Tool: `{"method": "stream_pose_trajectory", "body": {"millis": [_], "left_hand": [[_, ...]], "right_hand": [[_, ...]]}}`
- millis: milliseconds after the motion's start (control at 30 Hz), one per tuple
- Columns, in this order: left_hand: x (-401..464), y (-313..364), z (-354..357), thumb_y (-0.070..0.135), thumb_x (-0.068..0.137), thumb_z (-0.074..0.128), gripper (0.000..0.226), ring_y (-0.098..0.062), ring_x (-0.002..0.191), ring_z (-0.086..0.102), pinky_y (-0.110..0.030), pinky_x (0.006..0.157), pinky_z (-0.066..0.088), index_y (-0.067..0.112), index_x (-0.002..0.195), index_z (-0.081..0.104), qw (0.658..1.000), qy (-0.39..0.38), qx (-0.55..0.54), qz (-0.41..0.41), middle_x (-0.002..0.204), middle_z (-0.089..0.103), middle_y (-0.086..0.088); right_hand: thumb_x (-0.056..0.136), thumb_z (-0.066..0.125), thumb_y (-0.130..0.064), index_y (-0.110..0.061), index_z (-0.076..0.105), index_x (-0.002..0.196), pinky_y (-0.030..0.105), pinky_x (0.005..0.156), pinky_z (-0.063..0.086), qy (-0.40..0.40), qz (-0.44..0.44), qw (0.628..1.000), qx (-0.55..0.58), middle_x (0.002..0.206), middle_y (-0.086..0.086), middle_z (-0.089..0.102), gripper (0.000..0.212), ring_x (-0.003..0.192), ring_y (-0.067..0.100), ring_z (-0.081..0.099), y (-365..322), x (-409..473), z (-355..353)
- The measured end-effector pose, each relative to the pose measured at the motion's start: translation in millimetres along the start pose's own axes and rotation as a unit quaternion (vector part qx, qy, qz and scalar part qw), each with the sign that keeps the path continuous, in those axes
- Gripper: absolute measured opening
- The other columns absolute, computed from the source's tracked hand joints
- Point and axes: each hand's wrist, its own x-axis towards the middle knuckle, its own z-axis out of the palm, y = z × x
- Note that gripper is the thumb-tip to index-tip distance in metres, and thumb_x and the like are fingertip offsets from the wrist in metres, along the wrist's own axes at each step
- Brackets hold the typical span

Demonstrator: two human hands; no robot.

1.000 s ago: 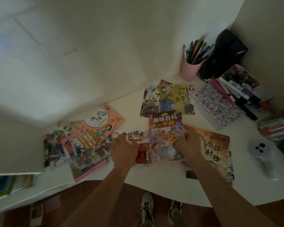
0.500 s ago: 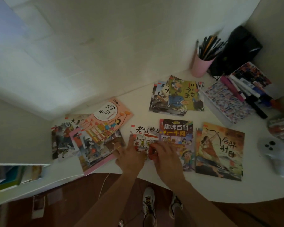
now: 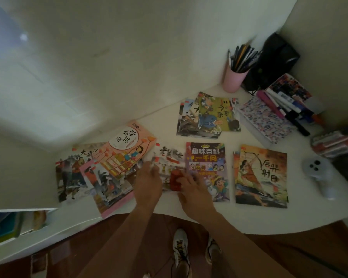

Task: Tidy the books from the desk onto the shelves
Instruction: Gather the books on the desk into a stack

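Pink pen cup (image 3: 233, 80); white desk (image 3: 249, 215); orange archer book (image 3: 261, 176)

Pretty dim room overall. Plain off-white wall (image 3: 129, 57) runs behind a white desk (image 3: 259, 219) with a curved front edge, tucked into a corner. Floor (image 3: 319, 247) is glossy reddish-brown. A low white shelf (image 3: 48, 233) sits just left of the desk.

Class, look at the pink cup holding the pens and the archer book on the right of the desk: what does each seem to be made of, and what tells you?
Pink cup: probably matte plastic, as its wall is smooth and evenly coloured without glare.
Archer book: paper with a thin printed soft cover; it lies flat with slim edges. Gloss cannot be judged in this dim light.
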Motion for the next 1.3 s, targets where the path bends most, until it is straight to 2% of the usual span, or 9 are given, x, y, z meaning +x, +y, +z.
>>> {"method": "stream_pose_trajectory", "body": {"millis": [133,233,300,467,700,833,1033,1133,1300], "left_hand": [[-3.8,29.0,-41.8,0.024,0.107,0.048,0.032,-0.017,0.080,0.065,-0.035,0.067,0.056,0.026,0.139,0.051,0.990,0.068,-0.118,0.039,0.102,0.064,0.001],[-5.2,56.6,-33.2,0.029,0.105,0.056,0.033,-0.018,0.104,0.065,-0.041,0.084,0.059,0.032,0.137,0.053,0.981,-0.035,-0.188,0.020,0.128,0.062,-0.002],[-15.2,80.9,-0.4,0.028,0.104,0.057,0.028,-0.024,0.104,0.067,-0.042,0.082,0.057,0.033,0.131,0.054,0.980,-0.110,-0.164,0.017,0.123,0.066,-0.004],[-46.6,124.5,92.5,0.027,0.104,0.057,0.038,-0.017,0.114,0.059,-0.018,0.087,0.043,0.021,0.141,0.053,0.962,-0.254,-0.088,0.036,0.127,0.062,0.002],[-64.6,132.9,171.5,0.039,0.099,0.052,0.043,-0.030,0.121,0.060,-0.036,0.100,0.050,0.011,0.132,0.055,0.949,-0.271,0.155,0.037,0.131,0.060,-0.013],[-71.7,146.0,182.3,0.030,0.099,0.057,0.037,-0.031,0.116,0.063,-0.034,0.088,0.049,0.003,0.124,0.055,0.963,-0.231,0.141,-0.006,0.122,0.063,-0.013],[-61.7,139.8,206.9,0.028,0.077,0.074,0.029,-0.022,0.079,0.074,-0.037,0.067,0.064,0.011,0.099,0.068,0.963,-0.236,0.007,-0.133,0.094,0.074,-0.007],[-58.7,143.0,206.7,0.015,0.084,0.071,0.010,-0.020,0.078,0.068,-0.030,0.072,0.059,0.011,0.088,0.064,0.939,-0.267,-0.079,-0.203,0.096,0.071,-0.010],[-60.1,149.0,183.2,0.009,0.094,0.068,0.036,-0.018,0.103,0.063,-0.023,0.072,0.048,0.018,0.128,0.060,0.905,-0.330,-0.208,-0.169,0.122,0.066,-0.002]], "right_hand": [[0.101,0.050,-0.050,-0.022,0.051,0.138,0.031,0.096,0.046,0.013,0.179,0.940,0.289,0.124,-0.004,0.058,0.047,0.120,0.014,0.053,-21.3,3.7,-29.1],[0.096,0.057,-0.053,-0.024,0.056,0.135,0.021,0.081,0.053,0.087,0.273,0.811,0.511,0.114,-0.011,0.067,0.049,0.095,0.001,0.066,-13.0,3.5,-65.8],[0.093,0.065,-0.050,-0.020,0.062,0.125,0.029,0.075,0.059,0.150,0.298,0.780,0.529,0.103,-0.001,0.073,0.044,0.089,0.013,0.072,21.5,-3.1,-84.0],[0.080,0.078,-0.049,-0.023,0.064,0.107,0.049,0.076,0.062,0.229,0.374,0.825,0.356,0.093,0.001,0.074,0.040,0.085,0.025,0.072,121.3,-36.3,-121.3],[0.086,0.072,-0.048,-0.014,0.062,0.122,0.047,0.093,0.053,0.170,0.449,0.866,0.137,0.115,0.014,0.065,0.050,0.107,0.034,0.062,190.8,-66.6,-135.0],[0.086,0.072,-0.043,-0.008,0.056,0.131,0.045,0.095,0.050,0.117,0.471,0.868,0.104,0.123,0.019,0.055,0.059,0.112,0.037,0.057,196.6,-68.2,-124.5],[0.079,0.078,-0.031,-0.012,0.059,0.129,0.043,0.094,0.051,0.117,0.471,0.865,0.132,0.120,0.016,0.060,0.057,0.110,0.035,0.060,199.5,-68.0,-119.3],[0.079,0.081,-0.030,-0.014,0.059,0.129,0.042,0.091,0.055,0.132,0.464,0.852,0.204,0.120,0.009,0.066,0.057,0.107,0.028,0.063,201.6,-68.1,-120.0],[0.075,0.087,-0.029,-0.015,0.057,0.124,0.043,0.084,0.057,0.143,0.453,0.813,0.337,0.113,0.002,0.067,0.059,0.100,0.021,0.066,202.8,-65.5,-124.7]]}}
